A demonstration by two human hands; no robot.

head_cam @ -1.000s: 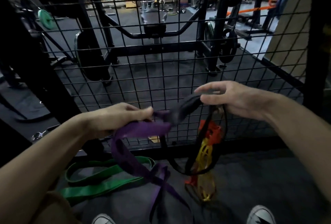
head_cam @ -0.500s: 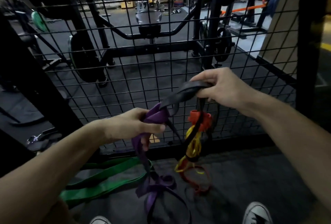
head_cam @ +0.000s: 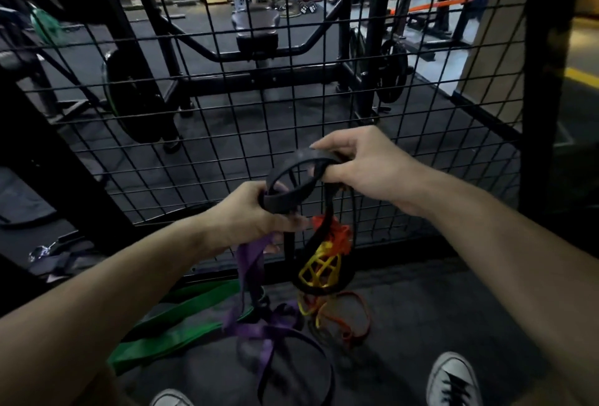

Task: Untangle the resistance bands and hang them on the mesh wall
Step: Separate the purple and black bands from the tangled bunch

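A tangle of resistance bands hangs between my hands in front of the black mesh wall (head_cam: 227,133). My right hand (head_cam: 363,165) grips the top of a black band (head_cam: 293,175), which forms a small loop. My left hand (head_cam: 252,220) grips the lower side of that loop together with a purple band (head_cam: 249,263) that trails down to the floor. Orange (head_cam: 337,233) and yellow bands (head_cam: 319,271) dangle knotted inside a lower black loop. A green band (head_cam: 181,321) lies flat on the floor at lower left.
Behind the mesh stand a black weight rack (head_cam: 259,49) with plates and a seat. A thick black post (head_cam: 544,97) frames the mesh on the right. My two white shoes (head_cam: 452,379) stand on the dark rubber floor below.
Both hands have come closer together and the black band now bows into a small loop between them. The orange and yellow knot hangs lower under my right hand.
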